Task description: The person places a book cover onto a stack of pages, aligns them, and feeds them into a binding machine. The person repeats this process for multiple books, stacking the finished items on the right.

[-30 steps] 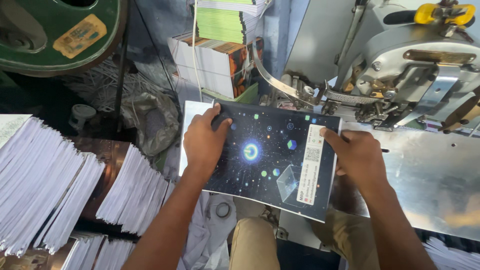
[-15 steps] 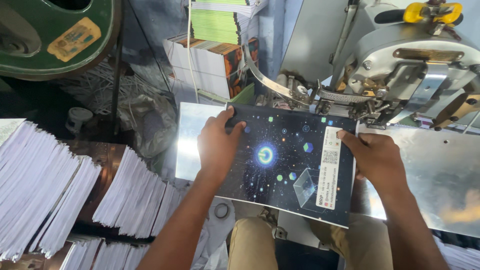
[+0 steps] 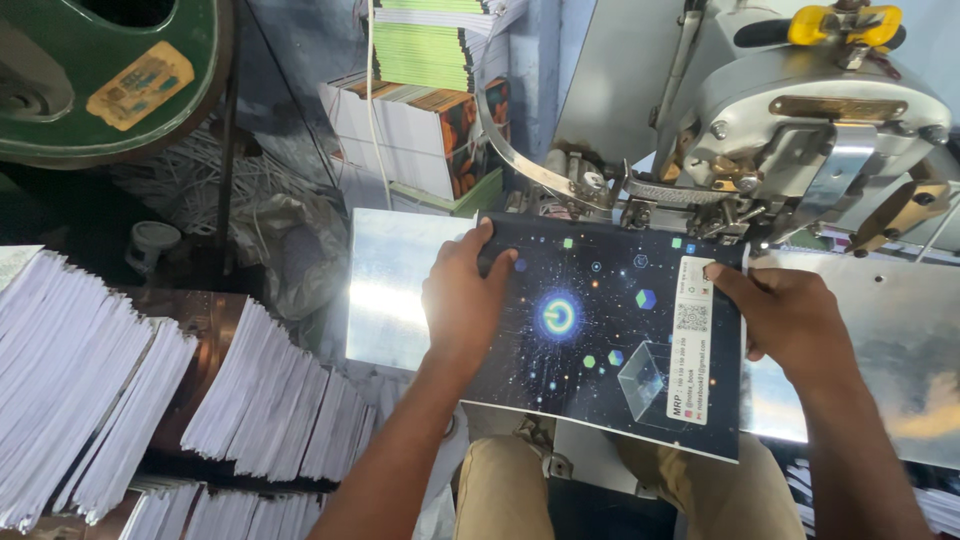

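Observation:
A dark booklet cover [image 3: 600, 335] printed with a starry pattern, a glowing ring and a white label strip lies across the shiny metal saddle [image 3: 395, 290] of a stitching machine. My left hand [image 3: 463, 300] presses flat on the cover's left part, fingers toward its far edge. My right hand [image 3: 790, 318] grips the cover's right edge, thumb on the label strip. The cover's far edge sits right under the grey stitching head [image 3: 800, 120].
Fanned stacks of white paper sheets [image 3: 110, 390] lie to my left. Piles of finished booklets [image 3: 420, 120] stand behind the saddle. A green wheel [image 3: 100, 70] is at top left. My knees in tan trousers [image 3: 500, 490] show below the cover.
Both hands have slid the booklet cover farther from me and to the right, bringing its far edge up under the stitching head.

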